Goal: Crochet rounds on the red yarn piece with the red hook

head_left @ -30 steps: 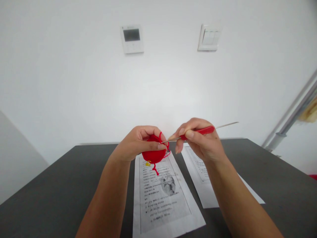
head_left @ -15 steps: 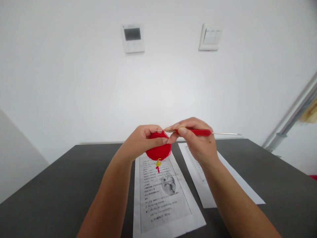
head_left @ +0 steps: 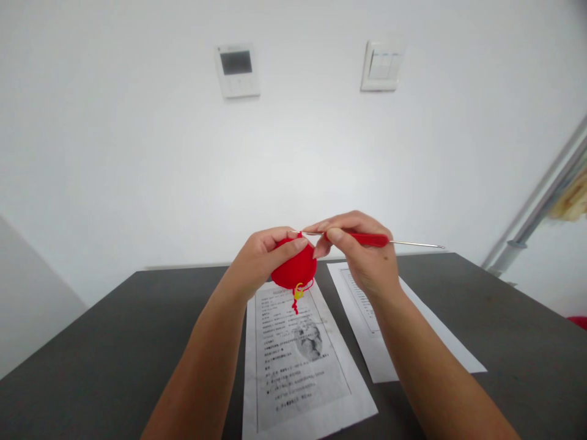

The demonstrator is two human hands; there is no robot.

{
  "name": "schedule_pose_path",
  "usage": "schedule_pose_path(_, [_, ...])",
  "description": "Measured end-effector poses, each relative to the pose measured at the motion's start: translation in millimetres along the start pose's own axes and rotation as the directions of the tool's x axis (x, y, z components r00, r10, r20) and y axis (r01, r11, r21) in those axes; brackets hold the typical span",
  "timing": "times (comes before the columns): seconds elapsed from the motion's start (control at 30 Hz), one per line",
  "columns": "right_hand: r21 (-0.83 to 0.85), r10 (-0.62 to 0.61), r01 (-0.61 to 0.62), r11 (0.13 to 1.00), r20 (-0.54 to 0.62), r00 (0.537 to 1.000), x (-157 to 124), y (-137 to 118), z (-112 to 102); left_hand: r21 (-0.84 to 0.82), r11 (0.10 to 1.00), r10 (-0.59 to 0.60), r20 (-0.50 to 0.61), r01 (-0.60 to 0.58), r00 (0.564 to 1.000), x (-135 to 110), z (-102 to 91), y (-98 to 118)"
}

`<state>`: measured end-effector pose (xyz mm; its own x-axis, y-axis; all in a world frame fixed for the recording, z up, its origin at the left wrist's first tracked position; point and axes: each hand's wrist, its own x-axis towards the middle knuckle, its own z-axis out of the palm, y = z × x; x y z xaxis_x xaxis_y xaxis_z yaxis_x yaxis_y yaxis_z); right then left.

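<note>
My left hand (head_left: 259, 260) is closed around a small round red crochet piece (head_left: 296, 269), held up above the table. A yellow stitch marker (head_left: 298, 292) and a short red yarn tail hang from its lower edge. My right hand (head_left: 362, 253) pinches a crochet hook with a red handle (head_left: 367, 239); its metal tip touches the top edge of the red piece, and its other metal end points right.
A dark grey table (head_left: 114, 348) lies below. Two printed paper sheets lie on it: one (head_left: 298, 360) under my hands, another (head_left: 389, 330) to the right. On the white wall are a control panel (head_left: 237, 70) and a light switch (head_left: 381, 65). A metal pole (head_left: 536, 214) leans at right.
The hook has levelled out and its tip has moved to the top edge of the red piece. The piece has turned in my left hand, so the yellow marker swung from lower left to lower right.
</note>
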<state>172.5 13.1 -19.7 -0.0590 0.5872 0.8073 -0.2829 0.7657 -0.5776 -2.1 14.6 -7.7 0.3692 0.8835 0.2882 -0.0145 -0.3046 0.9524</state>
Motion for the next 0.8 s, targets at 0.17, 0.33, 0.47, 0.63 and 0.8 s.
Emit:
schedule_pose_path(0.17, [-0.107, -0.004, 0.009, 0.994, 0.045, 0.999, -1.2, -5.5, -2.5, 0.029, 0.999, -0.02, -0.03, 0.021, 0.999, 0.9, 3.6, 0.4])
schedule_pose_path(0.33, [-0.154, -0.076, 0.081, 0.985, 0.039, 0.996, -2.6, -4.0, -6.6, -0.034, 0.998, -0.047, 0.003, 0.047, 0.999, -0.3, 3.6, 0.8])
schedule_pose_path(0.47, [-0.183, -0.092, 0.094, 0.979, 0.015, 0.996, -2.7, -2.2, -4.4, -0.037, 0.999, -0.029, 0.021, 0.03, 0.999, 1.0, 2.0, 2.0])
schedule_pose_path(0.63, [-0.175, -0.029, 0.023, 0.984, -0.029, 0.999, -1.8, -1.8, -2.3, -0.003, 1.0, -0.018, -0.015, 0.018, 1.0, -0.9, -0.7, 5.5])
schedule_pose_path(0.8, [-0.152, 0.052, -0.058, 0.987, -0.047, 0.998, -0.7, 0.2, -4.0, 0.113, 0.993, 0.047, -0.153, -0.03, 0.987, 0.4, -2.2, 5.3])
